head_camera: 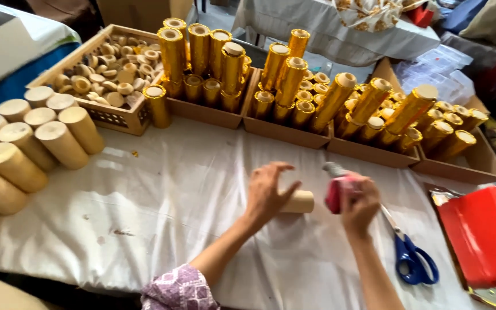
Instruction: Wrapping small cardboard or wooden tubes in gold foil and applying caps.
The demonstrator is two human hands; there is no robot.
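At the far left we count about ten plain wooden cylinders (27, 143), pale, matte and smooth, lying stacked on their sides on the white cloth (162, 195) that covers the table. The cloth is wrinkled and lightly stained. Behind them stands one wooden crate (119, 117) with a patterned lower front, heaped with small round wooden caps (107, 74), too many for us to count. One gold-wrapped cylinder (157, 106) stands alone at the crate's right corner.

Next come four shallow cardboard trays (285, 132) in a row, packed with gold foil cylinders (228, 69), shiny and creased, some upright and taller, some leaning; we cannot count them exactly, but there are several dozen.

In the foreground, our left hand (268, 192) rests on one bare wooden cylinder (299, 201) lying on its side on the cloth near the middle; the fingers are spread and curled over its left end, pinning it down. Just beside its right end, our right hand (360, 206) is wrapped tightly around one pink tool (337, 192) with a grey tip pointing up and away.

Right of that hand lies one pair of blue-handled scissors (411, 255), blades closed. At the far right sits one glossy red plastic container (483, 235).
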